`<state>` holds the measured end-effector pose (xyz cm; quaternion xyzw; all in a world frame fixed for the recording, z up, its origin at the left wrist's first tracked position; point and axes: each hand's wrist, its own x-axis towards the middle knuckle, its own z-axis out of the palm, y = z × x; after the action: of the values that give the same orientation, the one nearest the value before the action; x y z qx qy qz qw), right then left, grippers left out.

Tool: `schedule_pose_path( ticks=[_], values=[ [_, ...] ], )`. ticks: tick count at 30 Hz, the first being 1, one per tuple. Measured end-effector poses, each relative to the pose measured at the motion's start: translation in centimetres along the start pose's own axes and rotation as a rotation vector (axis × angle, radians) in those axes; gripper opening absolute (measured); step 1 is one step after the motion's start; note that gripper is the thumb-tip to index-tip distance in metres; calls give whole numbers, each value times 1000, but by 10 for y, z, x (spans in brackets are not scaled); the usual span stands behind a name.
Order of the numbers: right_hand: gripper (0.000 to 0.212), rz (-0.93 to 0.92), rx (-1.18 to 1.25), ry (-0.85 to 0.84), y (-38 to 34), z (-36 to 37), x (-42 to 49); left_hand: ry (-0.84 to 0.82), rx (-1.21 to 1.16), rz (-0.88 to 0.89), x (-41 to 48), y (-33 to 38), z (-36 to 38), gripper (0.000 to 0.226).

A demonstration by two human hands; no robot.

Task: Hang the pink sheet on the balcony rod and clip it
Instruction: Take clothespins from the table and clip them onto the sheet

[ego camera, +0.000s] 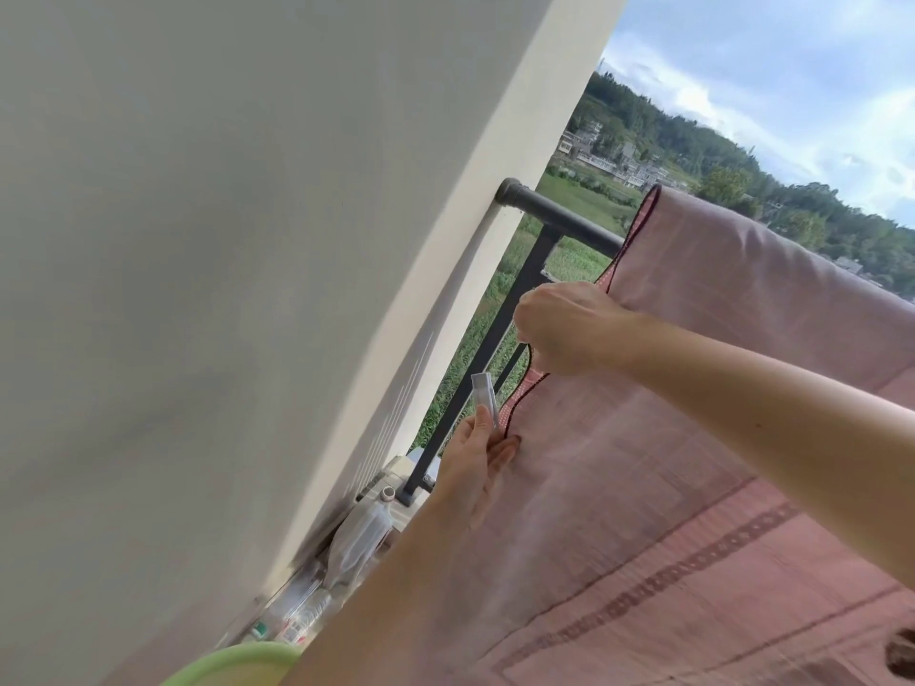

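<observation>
sheet: pink sheet [693, 462] draped over the rod [569, 217], hanging down the near side; its dark-trimmed side edge sits short of the rod's wall end, leaving that stretch of the rod bare.
rod: dark grey, runs out from the wall [247, 240]; a dark post [495, 349] drops from it near the wall end.
right hand: right hand [569, 329] curled into a fist round the sheet's trimmed edge, just below the rod; back of the hand faces the camera, fingertips hidden.
left hand: left hand [470, 477] lower down at the same edge, thumb pinching a clip [482, 396] against the fingers; fingertips touch the sheet at the trim.
clip: pale, see-through, points up out of the left hand, beside the sheet's edge, not on the rod; cannot tell if its jaws are apart.
floor by wall: plastic bottles [359, 537] lie at the foot of the wall; rim of a green basin [237, 665] shows at the bottom edge.
beyond the railing: green fields, houses, wooded hills, cloudy sky.
</observation>
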<state>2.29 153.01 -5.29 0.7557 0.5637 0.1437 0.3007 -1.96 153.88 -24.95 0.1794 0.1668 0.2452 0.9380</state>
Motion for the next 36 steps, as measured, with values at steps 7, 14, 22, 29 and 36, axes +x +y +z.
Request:
schedule_pose_path(
  ticks=[7,14,22,29,36],
  values=[
    [38,-81,8,-173,6,0,-19,50,83,63,4,-4,-2,23],
    [29,-70,-3,-135,1,-11,-31,55,200,123,0,-1,-2,21],
    [22,-80,-7,91,9,15,-34,-60,796,471,-17,57,-19,23],
    [18,-88,10,127,10,18,-34,-209,999,525,-18,68,-4,13],
    [15,-111,-12,170,8,18,-37,-243,1302,589,0,84,6,19]
  ],
)
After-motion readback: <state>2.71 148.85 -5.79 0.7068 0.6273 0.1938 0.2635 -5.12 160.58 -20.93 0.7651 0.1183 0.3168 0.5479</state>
